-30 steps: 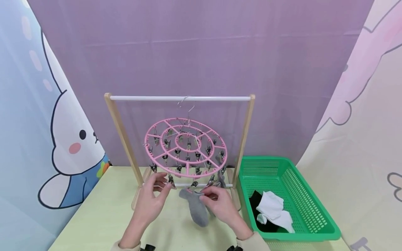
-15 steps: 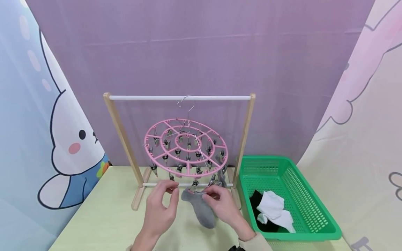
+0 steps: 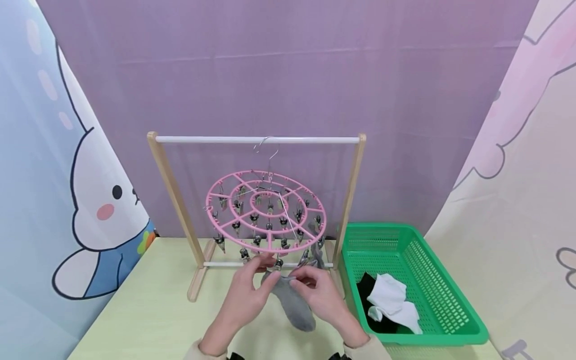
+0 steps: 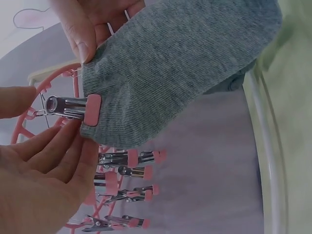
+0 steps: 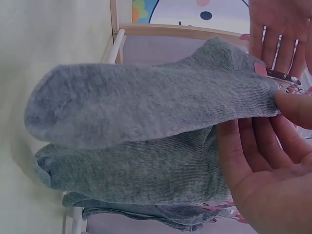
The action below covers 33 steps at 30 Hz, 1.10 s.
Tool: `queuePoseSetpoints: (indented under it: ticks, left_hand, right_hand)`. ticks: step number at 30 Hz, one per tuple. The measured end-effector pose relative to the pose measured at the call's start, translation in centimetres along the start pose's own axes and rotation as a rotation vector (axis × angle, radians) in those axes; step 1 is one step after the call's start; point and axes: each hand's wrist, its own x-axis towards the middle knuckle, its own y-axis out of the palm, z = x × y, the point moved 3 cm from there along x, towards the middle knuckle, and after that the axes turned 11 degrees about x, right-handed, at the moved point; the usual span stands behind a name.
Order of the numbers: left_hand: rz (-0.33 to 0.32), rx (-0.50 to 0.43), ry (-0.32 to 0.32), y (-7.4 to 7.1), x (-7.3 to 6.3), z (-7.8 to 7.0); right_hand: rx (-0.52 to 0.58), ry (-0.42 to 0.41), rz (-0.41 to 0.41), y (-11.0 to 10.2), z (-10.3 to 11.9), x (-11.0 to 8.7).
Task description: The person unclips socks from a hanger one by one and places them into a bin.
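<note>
a pair of bare hands at the lower centre of the head view works at a short gray sock (image 3: 294,307), which hangs toe down below the front edge of a round pink clip hanger (image 3: 269,241). the hanger hooks over a white rail (image 3: 216,140) on a wooden stand (image 3: 177,205), set on a pale surface (image 3: 148,312).

the right hand (image 3: 321,295) pinches one corner of the sock's cuff between thumb and fingers. the left hand (image 3: 247,295) is spread around a metal clip (image 4: 92,109), with thumb well apart and fingers stretched behind; whether the fingertips touch the clip or cuff, i cannot tell. the clip's pink tips sit over the other corner of the cuff.

in the right wrist view, more gray socks (image 5: 131,170) show just below the held one. at the lower right of the head view, a green basket (image 3: 443,275) holds a white cloth bundle (image 3: 391,300) over a black cloth (image 3: 366,287).

the sock looks light, soft and limp, with nothing fragile about it; the foot will likely swing and the ribbed cuff fold if left slack. the cuff edge, held at both corners and kept taut, seems the best place to grip.
</note>
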Motion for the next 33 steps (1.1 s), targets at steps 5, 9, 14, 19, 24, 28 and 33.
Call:
queuePoseSetpoints:
  ticks: [5, 9, 14, 19, 24, 28, 33]
  left_hand:
    - [0.022, -0.070, -0.068, 0.1, 0.5, 0.1]
    - [0.040, -0.093, -0.091, 0.0, 0.7, 0.0]
    - [0.047, -0.107, -0.112, 0.0, 0.8, -0.1]
    - [0.054, -0.081, -0.133, 0.0, 0.8, 0.0]
    - [0.050, -0.082, -0.141, 0.0, 0.6, 0.1]
    - [0.011, -0.101, -0.132, -0.1, 0.4, 0.2]
    - [-0.043, -0.131, -0.120, -0.5, 0.2, 0.1]
  right_hand:
    - [0.016, 0.006, 0.013, 0.1, 0.3, -0.1]
    - [0.026, 0.011, 0.018, 0.2, 0.3, -0.1]
    - [0.020, 0.007, 0.026, 0.3, 0.2, 0.0]
    - [-0.023, 0.017, 0.046, 0.6, 0.4, 0.0]
    - [-0.023, 0.031, 0.057, 1.0, 0.6, -0.1]
    - [-0.015, 0.010, 0.057, 1.4, 0.7, -0.1]
    - [-0.017, -0.006, 0.048, 2.0, 0.6, -0.1]
